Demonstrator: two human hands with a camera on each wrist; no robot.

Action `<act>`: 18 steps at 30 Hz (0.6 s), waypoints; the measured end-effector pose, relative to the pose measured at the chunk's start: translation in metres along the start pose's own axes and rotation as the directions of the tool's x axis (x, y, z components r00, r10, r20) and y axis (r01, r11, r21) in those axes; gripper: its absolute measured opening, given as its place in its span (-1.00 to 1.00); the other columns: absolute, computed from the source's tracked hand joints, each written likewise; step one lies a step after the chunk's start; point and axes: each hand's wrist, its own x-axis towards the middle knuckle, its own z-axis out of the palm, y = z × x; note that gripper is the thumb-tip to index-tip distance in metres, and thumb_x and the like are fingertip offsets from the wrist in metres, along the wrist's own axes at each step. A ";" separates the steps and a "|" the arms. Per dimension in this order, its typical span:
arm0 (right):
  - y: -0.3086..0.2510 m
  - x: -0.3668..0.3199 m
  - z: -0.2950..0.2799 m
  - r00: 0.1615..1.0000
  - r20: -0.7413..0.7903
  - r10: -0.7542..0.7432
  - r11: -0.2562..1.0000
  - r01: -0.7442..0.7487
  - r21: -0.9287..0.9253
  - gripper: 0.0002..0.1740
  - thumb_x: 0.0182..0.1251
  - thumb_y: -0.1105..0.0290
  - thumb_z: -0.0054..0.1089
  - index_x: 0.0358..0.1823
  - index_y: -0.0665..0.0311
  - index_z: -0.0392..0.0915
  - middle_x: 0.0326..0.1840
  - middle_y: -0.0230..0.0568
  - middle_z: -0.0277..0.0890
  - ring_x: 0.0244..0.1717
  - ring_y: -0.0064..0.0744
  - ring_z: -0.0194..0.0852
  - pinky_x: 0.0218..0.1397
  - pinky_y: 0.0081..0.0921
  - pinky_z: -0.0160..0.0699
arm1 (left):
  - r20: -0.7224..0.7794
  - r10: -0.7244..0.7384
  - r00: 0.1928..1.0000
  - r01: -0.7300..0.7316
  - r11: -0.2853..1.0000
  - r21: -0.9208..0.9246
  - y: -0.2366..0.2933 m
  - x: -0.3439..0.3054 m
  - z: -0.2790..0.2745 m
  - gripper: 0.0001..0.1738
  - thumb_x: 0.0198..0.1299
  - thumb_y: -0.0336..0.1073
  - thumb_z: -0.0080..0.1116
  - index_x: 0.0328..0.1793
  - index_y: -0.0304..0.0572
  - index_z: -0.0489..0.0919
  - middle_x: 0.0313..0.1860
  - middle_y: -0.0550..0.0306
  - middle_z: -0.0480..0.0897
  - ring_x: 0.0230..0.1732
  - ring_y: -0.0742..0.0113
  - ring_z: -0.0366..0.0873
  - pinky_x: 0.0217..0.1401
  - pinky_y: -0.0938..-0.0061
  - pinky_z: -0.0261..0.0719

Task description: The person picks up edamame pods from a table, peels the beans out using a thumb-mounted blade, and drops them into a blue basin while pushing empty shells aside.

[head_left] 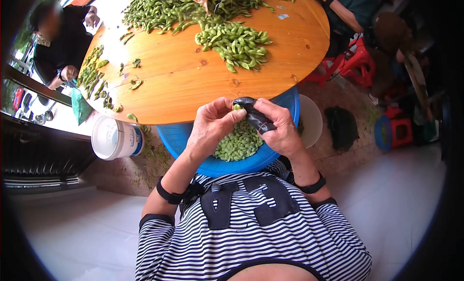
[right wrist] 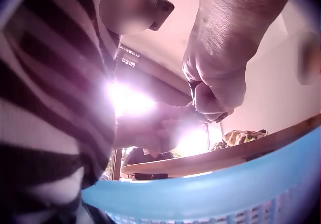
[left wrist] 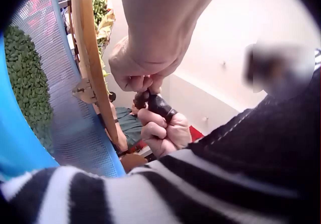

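My right hand (head_left: 280, 126) grips a glossy black, curved, thick-bodied object (head_left: 261, 120), whose exact kind I cannot tell. At the upper end of that object, the left hand (head_left: 212, 124) pinches a small green bean pod (head_left: 237, 107) between thumb and fingers. Both hands meet above a blue basin (head_left: 180, 153) holding many shelled green beans (head_left: 237, 144). The left wrist view shows the black object (left wrist: 159, 106) between the two hands. In the right wrist view, curled right-hand fingers (right wrist: 208, 98) mostly hide it.
A round wooden table (head_left: 169, 100) borders the basin, bearing piles of green pods (head_left: 234, 44). A white bucket (head_left: 111, 138) stands left, a pale tub (head_left: 311, 119) right. Red stools (head_left: 357, 63) stand farther right. One person (head_left: 60, 44) sits across at left; another person's arm (head_left: 345, 13) shows at right.
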 end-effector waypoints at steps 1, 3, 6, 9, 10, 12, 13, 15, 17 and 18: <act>0.004 0.001 0.001 0.992 -0.048 -0.113 0.986 0.106 -0.127 -0.52 -0.05 0.70 -0.13 -0.04 0.39 0.54 -0.36 -0.53 0.40 -0.38 -0.62 0.31 -0.26 -0.76 0.25 | 0.000 0.000 1.000 0.000 1.000 0.001 0.000 0.000 -0.002 -0.89 0.28 -0.36 0.22 -0.28 -0.20 0.56 -0.51 0.40 0.50 -0.58 0.69 0.29 -0.56 0.72 0.18; 0.005 0.001 -0.006 0.998 -0.032 -0.047 0.997 0.045 -0.062 -0.55 -0.06 0.68 -0.11 -0.06 0.42 0.54 -0.38 -0.45 0.38 -0.39 -0.61 0.29 -0.32 -0.68 0.29 | 0.049 -0.012 0.999 0.006 0.992 0.128 -0.001 0.003 -0.007 -0.80 0.34 -0.27 0.15 -0.26 -0.26 0.58 -0.55 0.34 0.50 -0.61 0.65 0.29 -0.60 0.71 0.14; 0.014 -0.002 -0.019 0.963 0.162 0.216 0.920 -0.256 0.296 -0.58 -0.07 0.67 -0.06 -0.09 0.44 0.53 -0.37 -0.31 0.38 -0.38 -0.55 0.29 -0.34 -0.56 0.34 | 0.079 -0.115 0.990 0.097 0.974 0.203 -0.001 0.009 -0.018 -0.73 0.39 -0.23 0.06 -0.23 -0.31 0.59 -0.51 0.25 0.56 -0.61 0.60 0.36 -0.59 0.69 0.24; 0.013 0.000 -0.017 0.953 0.231 0.196 0.898 -0.269 0.349 -0.57 -0.10 0.71 -0.05 -0.10 0.46 0.52 -0.35 -0.14 0.37 -0.39 -0.40 0.33 -0.39 -0.49 0.33 | 0.184 -0.107 0.977 0.106 0.994 0.015 -0.001 0.014 -0.021 -0.75 0.40 -0.25 0.06 -0.14 -0.32 0.59 -0.40 0.19 0.62 -0.52 0.53 0.48 -0.51 0.64 0.41; 0.001 0.000 -0.006 0.999 0.034 0.011 1.000 -0.012 0.009 -0.57 -0.12 0.73 -0.02 -0.10 0.45 0.52 -0.36 -0.13 0.35 -0.39 -0.33 0.36 -0.40 -0.49 0.34 | 0.184 -0.106 0.977 0.105 0.994 0.017 0.000 0.014 -0.018 -0.75 0.40 -0.25 0.06 -0.14 -0.32 0.59 -0.40 0.19 0.62 -0.52 0.53 0.48 -0.51 0.64 0.41; -0.005 -0.002 0.009 0.946 -0.105 -0.307 0.852 0.224 -0.474 -0.51 -0.17 0.78 0.11 -0.06 0.44 0.50 -0.31 -0.06 0.28 -0.35 -0.09 0.45 -0.40 -0.36 0.42 | 0.093 -0.097 0.991 0.110 0.983 -0.145 0.003 0.014 -0.007 -0.74 0.40 -0.28 0.03 -0.04 -0.37 0.59 -0.31 0.11 0.65 -0.40 0.43 0.57 -0.33 0.57 0.57; -0.006 -0.004 0.012 0.945 -0.106 -0.309 0.851 0.225 -0.475 -0.51 -0.17 0.78 0.11 -0.06 0.44 0.50 -0.31 -0.06 0.28 -0.35 -0.09 0.45 -0.40 -0.36 0.42 | 0.095 -0.096 0.991 0.109 0.984 -0.144 0.002 0.013 -0.008 -0.74 0.40 -0.28 0.03 -0.04 -0.37 0.59 -0.31 0.11 0.65 -0.40 0.43 0.57 -0.33 0.57 0.57; -0.007 -0.008 0.015 0.943 -0.113 -0.313 0.812 0.204 -0.547 -0.44 -0.21 0.78 0.18 -0.02 0.43 0.48 -0.20 -0.03 0.26 -0.29 -0.05 0.50 -0.33 -0.25 0.50 | 0.174 -0.058 0.983 0.113 0.939 -0.325 -0.002 0.013 -0.011 -0.74 0.39 -0.35 0.02 0.04 -0.41 0.57 -0.26 0.10 0.65 -0.29 0.41 0.59 -0.18 0.56 0.59; -0.007 -0.011 0.014 0.962 -0.080 -0.260 0.814 0.174 -0.554 -0.35 -0.27 0.77 0.24 0.04 0.41 0.45 -0.12 0.00 0.23 -0.24 -0.04 0.53 -0.30 -0.24 0.55 | 0.169 -0.037 0.985 0.095 0.933 -0.348 -0.011 0.015 -0.012 -0.73 0.37 -0.38 0.02 0.06 -0.42 0.56 -0.26 0.10 0.63 -0.31 0.40 0.56 -0.18 0.56 0.56; -0.007 -0.012 0.014 0.956 -0.065 -0.285 0.796 0.199 -0.571 -0.32 -0.30 0.76 0.26 0.05 0.41 0.44 -0.11 0.00 0.23 -0.23 -0.04 0.53 -0.29 -0.25 0.57 | 0.164 -0.018 0.986 0.079 0.925 -0.371 -0.012 0.015 -0.010 -0.72 0.34 -0.41 0.01 0.08 -0.44 0.55 -0.26 0.09 0.62 -0.33 0.39 0.53 -0.19 0.56 0.53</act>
